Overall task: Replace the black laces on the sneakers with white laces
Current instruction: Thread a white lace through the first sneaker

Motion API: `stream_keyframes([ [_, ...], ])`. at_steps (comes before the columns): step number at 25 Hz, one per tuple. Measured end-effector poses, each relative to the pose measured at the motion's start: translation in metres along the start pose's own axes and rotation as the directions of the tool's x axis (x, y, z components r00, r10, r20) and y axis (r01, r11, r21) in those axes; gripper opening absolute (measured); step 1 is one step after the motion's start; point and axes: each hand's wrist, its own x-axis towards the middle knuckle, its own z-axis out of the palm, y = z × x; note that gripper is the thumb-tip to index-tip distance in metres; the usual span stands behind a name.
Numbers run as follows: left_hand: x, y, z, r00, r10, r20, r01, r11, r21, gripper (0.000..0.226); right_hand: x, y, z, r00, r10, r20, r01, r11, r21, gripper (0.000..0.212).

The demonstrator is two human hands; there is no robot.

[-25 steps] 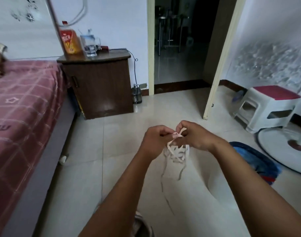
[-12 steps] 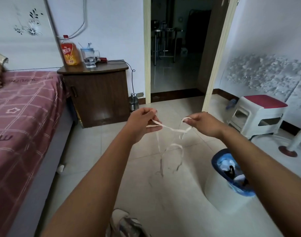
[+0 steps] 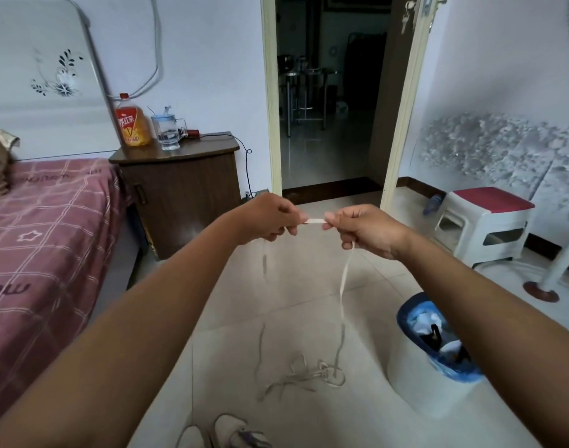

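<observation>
I hold a white lace (image 3: 343, 276) stretched between both raised hands. My left hand (image 3: 270, 219) pinches one part and my right hand (image 3: 362, 231) pinches another, with a short taut span between them. A short end hangs below the left hand. From the right hand the lace drops to a loose tangle of white lace (image 3: 312, 375) on the floor. Two white sneakers (image 3: 225, 433) sit on the tiles at the bottom edge, partly cut off.
A bin with a blue liner (image 3: 438, 354) stands right of the tangle. A bed with a red checked cover (image 3: 47, 240) runs along the left, beside a brown nightstand (image 3: 183, 185). A white stool (image 3: 483, 221) and a fan base (image 3: 542, 291) stand at right.
The bunched lace has been pulled open and its tangle has dropped to the floor. Both hands rose and moved close together, stretching a short span, while the view tilted up.
</observation>
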Motion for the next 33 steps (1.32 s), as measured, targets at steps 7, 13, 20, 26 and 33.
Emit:
stream_keyframes([
  [7, -0.02, -0.051, -0.044, 0.988, -0.126, 0.091, 0.147, 0.946, -0.29, 0.025, 0.004, 0.017, -0.03, 0.999, 0.034, -0.007, -0.034, 0.998, -0.045, 0.034],
  [13, -0.043, -0.091, -0.063, 0.973, -0.19, 0.133, 0.223, 0.922, -0.318, 0.025, 0.004, 0.036, -0.047, 0.993, 0.091, -0.078, -0.085, 0.993, 0.079, 0.02],
  [20, -0.093, -0.153, -0.108, 0.926, -0.361, -0.111, 0.278, 0.85, -0.447, 0.022, -0.031, 0.077, -0.106, 0.903, 0.214, -0.371, -0.152, 0.97, 0.19, 0.015],
  [26, -0.078, -0.117, -0.085, 0.983, -0.175, -0.054, 0.148, 0.934, -0.326, 0.025, -0.027, 0.042, -0.05, 0.871, 0.49, 0.028, -0.378, 0.706, -0.599, 0.027],
  [33, -0.055, -0.048, -0.045, 0.981, -0.088, 0.174, 0.097, 0.994, -0.041, 0.024, 0.015, 0.001, 0.1, 0.957, 0.051, 0.284, -0.046, 0.999, -0.024, 0.031],
])
